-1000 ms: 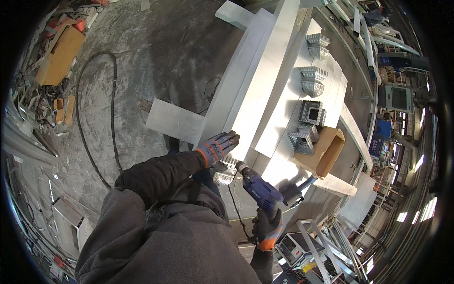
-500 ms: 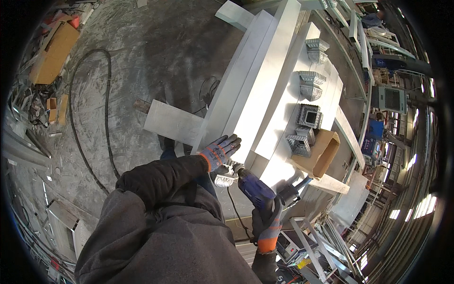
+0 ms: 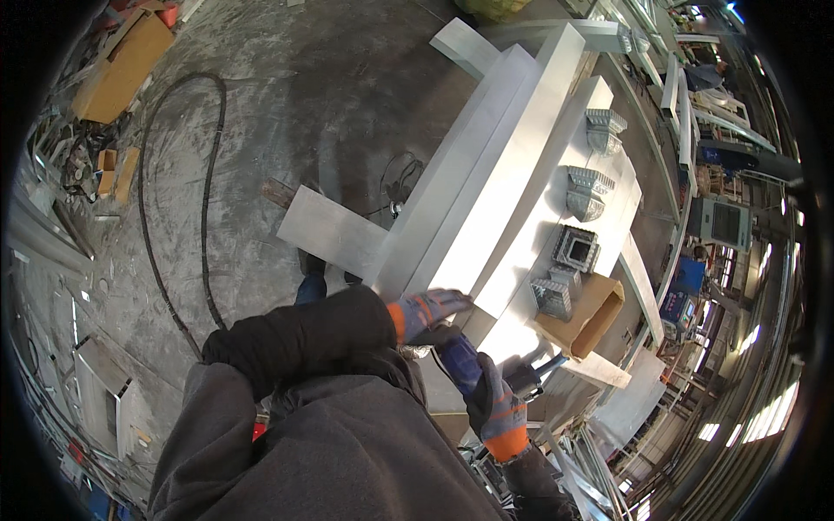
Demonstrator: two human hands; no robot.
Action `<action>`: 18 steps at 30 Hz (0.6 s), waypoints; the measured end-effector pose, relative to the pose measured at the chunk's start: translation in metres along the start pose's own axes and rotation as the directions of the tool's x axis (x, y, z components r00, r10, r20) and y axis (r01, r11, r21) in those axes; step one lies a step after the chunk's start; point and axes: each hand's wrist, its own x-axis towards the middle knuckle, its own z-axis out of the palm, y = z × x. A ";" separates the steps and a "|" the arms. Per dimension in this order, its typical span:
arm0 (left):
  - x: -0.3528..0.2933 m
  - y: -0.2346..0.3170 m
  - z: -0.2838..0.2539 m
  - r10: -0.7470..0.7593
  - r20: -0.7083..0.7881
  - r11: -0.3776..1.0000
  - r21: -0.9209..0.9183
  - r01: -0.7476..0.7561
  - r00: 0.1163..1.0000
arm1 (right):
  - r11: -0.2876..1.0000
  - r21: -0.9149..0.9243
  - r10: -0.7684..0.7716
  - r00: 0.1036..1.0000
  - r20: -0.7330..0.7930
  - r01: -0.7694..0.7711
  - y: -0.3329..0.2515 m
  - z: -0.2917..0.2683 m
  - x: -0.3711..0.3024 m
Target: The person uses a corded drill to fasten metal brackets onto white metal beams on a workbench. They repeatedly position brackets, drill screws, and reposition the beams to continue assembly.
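My left hand (image 3: 436, 314), in a grey and orange glove, lies with outstretched fingers on the near end of a long silvery metal box beam (image 3: 499, 187). My right hand (image 3: 497, 406), gloved alike, is wrapped round the handle of a dark blue power drill (image 3: 458, 362). The drill's front end points at the beam's end just below my left hand; its tip is hidden there. Beside the beam, several ribbed metal fittings (image 3: 589, 193) stand in a row on a wide pale metal profile (image 3: 543, 217), next to an open cardboard box (image 3: 604, 317).
A metal crosspiece (image 3: 330, 227) juts left under the beams. A black hose (image 3: 208, 156) loops over the grey concrete floor (image 3: 269, 113). At the far left lies a large cardboard box (image 3: 126, 65) among scrap; metal lengths and machines stand along the right.
The drill and my right hand have come closer to the beam's end and my left hand. My left hand has shifted slightly right, fingers lying flatter. The whole view has shifted a little.
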 end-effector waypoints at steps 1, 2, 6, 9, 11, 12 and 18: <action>0.000 0.019 0.008 -0.033 -0.003 0.957 -0.287 0.030 0.999 | 0.997 -0.071 -0.031 0.999 0.013 0.032 0.003 -0.002 0.004; 0.006 0.036 0.017 0.152 -0.061 0.965 -0.207 -0.162 0.986 | 0.997 -0.075 -0.003 0.999 0.034 0.005 0.006 -0.005 0.004; 0.026 0.065 0.047 0.391 -0.054 0.919 -0.026 -0.393 0.919 | 0.993 0.027 -0.111 0.993 -0.030 0.111 0.020 -0.009 0.014; 0.032 0.054 0.058 0.369 -0.133 0.915 -0.125 -0.385 0.920 | 0.991 -0.118 -0.050 0.995 0.086 0.060 0.029 -0.010 0.017; 0.032 0.046 0.066 0.458 -0.336 0.845 -0.121 -0.520 0.823 | 0.993 -0.082 -0.083 0.996 0.044 0.087 0.033 -0.009 0.017; 0.032 0.044 0.069 0.408 -0.214 0.902 -0.056 -0.428 0.888 | 0.993 -0.070 -0.093 0.994 0.064 0.097 0.035 -0.008 0.016; 0.026 0.046 0.078 0.367 -0.207 0.924 -0.027 -0.381 0.907 | 0.980 -0.135 -0.123 0.977 0.176 0.148 0.049 -0.014 0.012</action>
